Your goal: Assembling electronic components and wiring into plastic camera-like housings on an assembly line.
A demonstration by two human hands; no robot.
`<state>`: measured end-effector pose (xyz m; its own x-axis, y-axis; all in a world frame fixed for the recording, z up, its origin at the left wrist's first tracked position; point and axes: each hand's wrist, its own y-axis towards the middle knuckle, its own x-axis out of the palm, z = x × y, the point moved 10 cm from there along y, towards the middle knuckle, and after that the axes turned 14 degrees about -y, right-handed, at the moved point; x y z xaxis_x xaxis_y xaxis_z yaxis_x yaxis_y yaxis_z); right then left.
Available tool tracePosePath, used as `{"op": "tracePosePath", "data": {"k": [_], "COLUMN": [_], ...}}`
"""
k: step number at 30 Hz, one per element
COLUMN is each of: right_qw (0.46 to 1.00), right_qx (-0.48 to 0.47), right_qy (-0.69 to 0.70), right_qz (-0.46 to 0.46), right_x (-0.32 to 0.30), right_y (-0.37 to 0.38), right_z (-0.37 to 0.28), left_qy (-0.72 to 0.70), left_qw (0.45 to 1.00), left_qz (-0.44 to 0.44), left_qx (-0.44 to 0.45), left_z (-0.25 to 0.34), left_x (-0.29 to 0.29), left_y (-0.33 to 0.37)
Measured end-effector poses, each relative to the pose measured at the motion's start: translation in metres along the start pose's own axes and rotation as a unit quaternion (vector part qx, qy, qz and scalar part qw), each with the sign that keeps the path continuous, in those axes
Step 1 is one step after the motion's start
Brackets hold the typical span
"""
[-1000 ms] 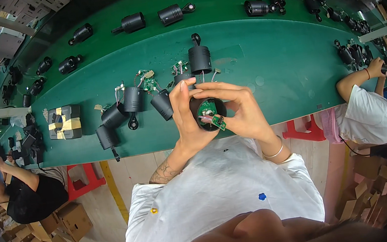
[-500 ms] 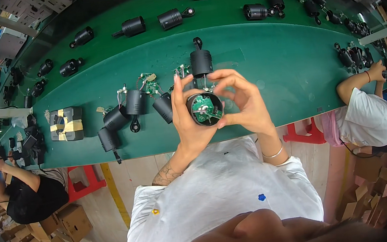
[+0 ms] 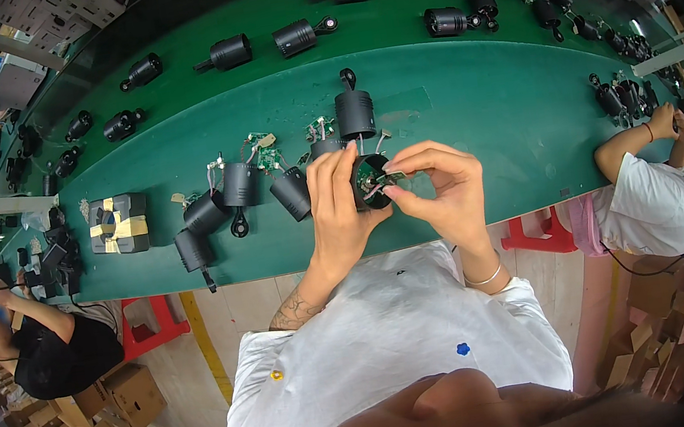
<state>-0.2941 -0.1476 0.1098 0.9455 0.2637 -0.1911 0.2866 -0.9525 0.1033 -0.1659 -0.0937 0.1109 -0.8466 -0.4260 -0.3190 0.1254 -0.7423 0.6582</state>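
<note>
My left hand (image 3: 332, 219) is wrapped round a black cylindrical housing (image 3: 358, 187), its open mouth turned toward my right hand. My right hand (image 3: 449, 194) pinches a small green circuit board (image 3: 391, 178) at that mouth, thumb against fingertips. Part of the board and its wires is inside the housing, so how far it reaches in is hidden. Just beyond lies another black housing (image 3: 355, 115) with a ring-ended stem. To the left, several similar housings (image 3: 291, 194) rest on the green bench with green boards (image 3: 268, 156) and wires trailing out.
A black block with crossed yellow tape (image 3: 118, 224) sits on the bench (image 3: 506, 138) at left. Several black housings (image 3: 295, 38) lie on the darker green strip behind. Co-workers sit at both sides, near red stools (image 3: 153, 327). Cardboard boxes (image 3: 133, 391) are on the floor.
The housing in my left hand has tilted, its mouth swinging from facing me to facing right. My right hand has gone from steadying its rim to pinching the circuit board.
</note>
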Motion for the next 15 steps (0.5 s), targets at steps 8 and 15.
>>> {"op": "tracePosePath", "data": {"k": [8, 15], "right_qw": [0.993, 0.982], "right_qx": [-0.078, -0.184], "right_qy": [-0.091, -0.039], "right_qz": [0.022, -0.024], "right_x": [0.003, 0.016], "right_y": [-0.009, 0.006], "right_z": [-0.015, -0.038], "left_qy": [-0.100, -0.267], "left_qw": [0.994, 0.959], "left_qz": [0.025, 0.082], "left_qx": [-0.046, -0.052], "left_z": [-0.005, -0.009], "left_x": [-0.007, -0.007], "left_y": [-0.002, -0.008]}}
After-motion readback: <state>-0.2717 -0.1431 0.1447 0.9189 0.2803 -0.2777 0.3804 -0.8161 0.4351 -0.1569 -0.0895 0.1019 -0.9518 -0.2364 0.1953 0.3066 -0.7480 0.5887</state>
